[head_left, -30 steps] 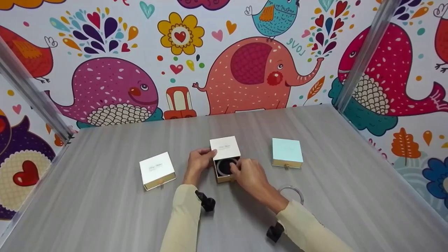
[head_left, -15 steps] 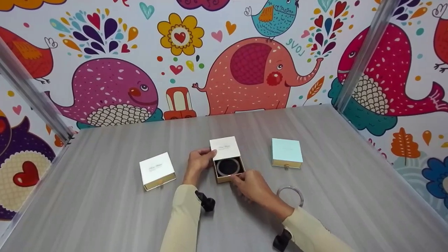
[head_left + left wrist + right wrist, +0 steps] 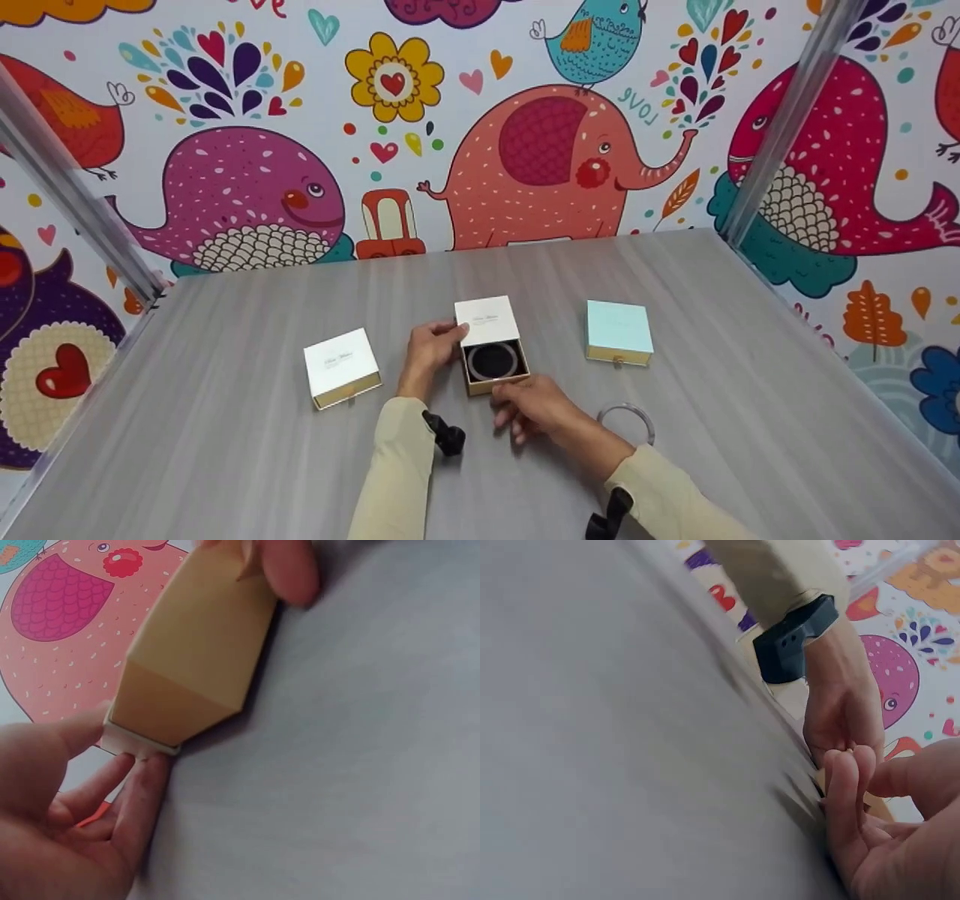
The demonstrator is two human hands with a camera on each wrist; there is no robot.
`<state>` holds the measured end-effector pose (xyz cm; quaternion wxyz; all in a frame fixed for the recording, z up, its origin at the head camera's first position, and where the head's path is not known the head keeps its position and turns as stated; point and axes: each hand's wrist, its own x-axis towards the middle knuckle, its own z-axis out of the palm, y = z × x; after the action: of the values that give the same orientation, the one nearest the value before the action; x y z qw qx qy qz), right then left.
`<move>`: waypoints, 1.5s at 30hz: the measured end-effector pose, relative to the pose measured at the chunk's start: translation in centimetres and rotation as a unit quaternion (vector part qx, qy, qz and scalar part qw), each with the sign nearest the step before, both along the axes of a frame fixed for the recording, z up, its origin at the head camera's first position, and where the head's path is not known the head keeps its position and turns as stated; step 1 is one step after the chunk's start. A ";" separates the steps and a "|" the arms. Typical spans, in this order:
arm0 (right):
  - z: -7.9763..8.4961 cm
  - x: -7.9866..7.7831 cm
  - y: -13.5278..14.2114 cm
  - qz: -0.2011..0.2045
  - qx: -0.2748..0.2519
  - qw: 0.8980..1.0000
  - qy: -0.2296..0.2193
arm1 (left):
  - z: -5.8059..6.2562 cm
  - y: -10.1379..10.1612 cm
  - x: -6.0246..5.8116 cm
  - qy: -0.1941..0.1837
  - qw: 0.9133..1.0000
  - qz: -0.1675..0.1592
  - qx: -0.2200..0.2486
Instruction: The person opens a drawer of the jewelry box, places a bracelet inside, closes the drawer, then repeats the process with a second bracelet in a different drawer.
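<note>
An opened white-and-gold drawer box (image 3: 486, 322) stands on the table in the middle of the head view. Its drawer is pulled out toward me, and a pale bangle (image 3: 494, 361) lies there around a black cushion. My left hand (image 3: 433, 349) grips the left side of the white sleeve, thumb on its top edge. In the left wrist view the box's gold side (image 3: 199, 645) shows between both hands. My right hand (image 3: 536, 409) is at the drawer's front, its thumb and index fingertips right at the front edge and the other fingers loosely bent below.
A closed white box (image 3: 343, 367) lies to the left, and a closed mint-green box (image 3: 619, 330) to the right. A second clear bangle (image 3: 651, 426) lies on the grey table (image 3: 225, 457) beside my right forearm. Behind the table rises a wall with printed animals (image 3: 540, 172).
My right hand has left the bangle in the drawer and moved down to the drawer's front, its fingers loosening. The left hand keeps its grip on the sleeve.
</note>
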<state>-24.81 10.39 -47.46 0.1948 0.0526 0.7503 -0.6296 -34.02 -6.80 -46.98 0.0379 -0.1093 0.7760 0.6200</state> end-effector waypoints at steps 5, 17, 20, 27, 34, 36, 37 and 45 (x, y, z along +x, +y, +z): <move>-0.4 -0.2 -0.2 -0.005 -0.056 0.998 -0.022 | 0.0 0.1 0.0 0.005 1.000 0.002 -0.005; -0.2 -0.3 0.4 0.010 -0.133 0.988 -0.072 | -0.3 0.2 -0.1 0.009 1.000 0.001 0.003; -0.2 -0.1 0.4 0.009 -0.133 0.989 -0.067 | -0.3 0.3 -0.1 0.004 1.000 0.000 0.010; -0.2 -0.1 0.3 0.005 -0.129 0.989 -0.067 | -0.2 0.1 -0.3 0.000 1.000 0.004 0.004; -0.2 -0.2 0.1 0.003 -0.130 0.989 -0.069 | -0.3 -0.1 -0.2 0.001 1.000 0.008 -0.016; -0.2 -0.3 0.0 0.000 -0.129 0.989 -0.069 | -0.3 -0.2 -0.2 0.005 1.000 0.009 -0.018; -0.2 -0.3 0.0 -0.001 -0.128 0.989 -0.068 | -0.3 -0.2 -0.2 0.007 1.000 0.009 -0.021; -0.1 -0.7 -0.1 -0.004 -0.121 0.991 -0.059 | -0.1 -0.2 -0.1 0.010 1.000 0.002 -0.029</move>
<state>-25.47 10.26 -47.54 0.2415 0.0685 0.6555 -0.7122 -34.15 -6.99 -47.11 0.0259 -0.1054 0.7940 0.5982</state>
